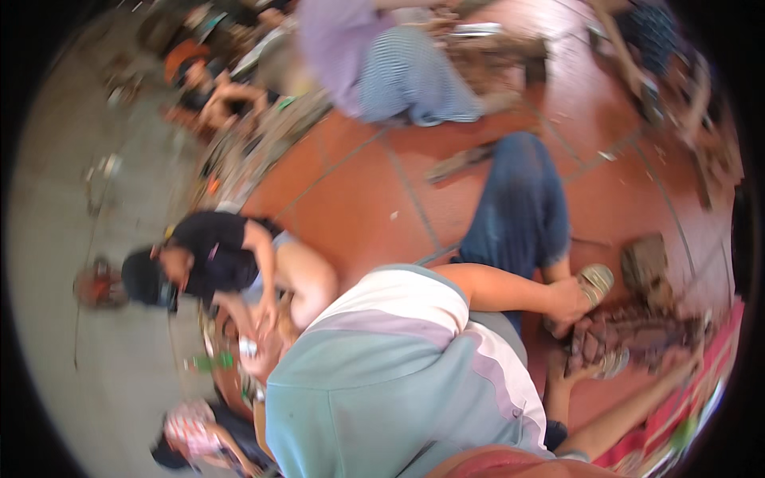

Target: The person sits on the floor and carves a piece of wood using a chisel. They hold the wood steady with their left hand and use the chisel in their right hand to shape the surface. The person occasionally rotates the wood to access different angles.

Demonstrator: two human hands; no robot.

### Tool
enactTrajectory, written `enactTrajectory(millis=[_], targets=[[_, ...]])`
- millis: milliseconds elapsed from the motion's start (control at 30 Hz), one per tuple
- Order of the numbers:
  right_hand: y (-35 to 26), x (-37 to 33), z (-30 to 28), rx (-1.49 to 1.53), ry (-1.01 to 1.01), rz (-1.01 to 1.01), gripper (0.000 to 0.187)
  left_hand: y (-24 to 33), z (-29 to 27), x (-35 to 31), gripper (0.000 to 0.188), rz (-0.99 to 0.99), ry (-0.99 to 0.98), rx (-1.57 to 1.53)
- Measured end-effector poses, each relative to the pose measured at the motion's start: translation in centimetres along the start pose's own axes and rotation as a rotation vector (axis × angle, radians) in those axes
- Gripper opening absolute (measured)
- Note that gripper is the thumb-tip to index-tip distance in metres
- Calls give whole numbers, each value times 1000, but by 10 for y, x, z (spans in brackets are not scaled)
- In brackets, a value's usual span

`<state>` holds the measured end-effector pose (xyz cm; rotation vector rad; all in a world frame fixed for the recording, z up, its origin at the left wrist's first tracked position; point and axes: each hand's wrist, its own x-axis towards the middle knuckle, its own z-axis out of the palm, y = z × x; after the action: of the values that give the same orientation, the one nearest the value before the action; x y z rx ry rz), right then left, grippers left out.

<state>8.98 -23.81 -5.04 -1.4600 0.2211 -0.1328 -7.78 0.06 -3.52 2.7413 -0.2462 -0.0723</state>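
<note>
"Where did you see that rough brown piece point(633, 338)?"

"On the red tiled floor point(343, 199), by the person's feet, just beyond the near sandal point(596, 285). A chunky brown block point(644, 261) was close to it."

"And the left hand point(564, 306)?"

"It was down at the end of a bare forearm coming out of the pale green shirt point(358, 398), beside that sandaled foot and near the close end of the brown piece. I couldn't tell whether its fingers gripped anything; they blurred into the foot."

"The right hand point(692, 363)?"

"Its forearm ran alongside the red cloth point(657, 422), so that hand was by the far end of the piece. The piece lay between the two hands, but whether the right one touched it, or was closed or loose, I couldn't tell."

"What else was around?"

"The knee of the jeans point(514, 203) stuck up, with a flat stick point(460, 162) on the tiles near it. Across the floor a person in a black top point(211, 247) sat bent over, both hands low, near a green bottle point(210, 362)."
</note>
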Motion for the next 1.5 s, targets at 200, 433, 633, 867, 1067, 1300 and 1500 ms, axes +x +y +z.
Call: enactTrajectory(millis=[200, 433, 633, 867, 1067, 1300, 1500], targets=[[-26, 42, 15, -47, -63, -80, 20, 4, -43, -40, 23, 446, 192, 299], [-25, 52, 5, -77, -99, -65, 16, 28, -36, -45, 17, 517, 43, 345], [-30, 34, -7, -68, -86, -84, 14, 27, -39, -43, 19, 443, -52, 467], [-45, 11, -38, 14, 29, -77, 14, 32, -41, -2, 16, 365, 298, -115], [-76, -41, 8, 156, 275, -166, 17, 18, -66, 40, 34, 9, -45, 91], [-47, -91, 3, 288, 377, -37, 16, 22, -45, 46, 65, -155, -339, 176], [-45, -93, 24, -248, 357, -274, 13, 8, -39, 48, 64, -129, -297, 157]])
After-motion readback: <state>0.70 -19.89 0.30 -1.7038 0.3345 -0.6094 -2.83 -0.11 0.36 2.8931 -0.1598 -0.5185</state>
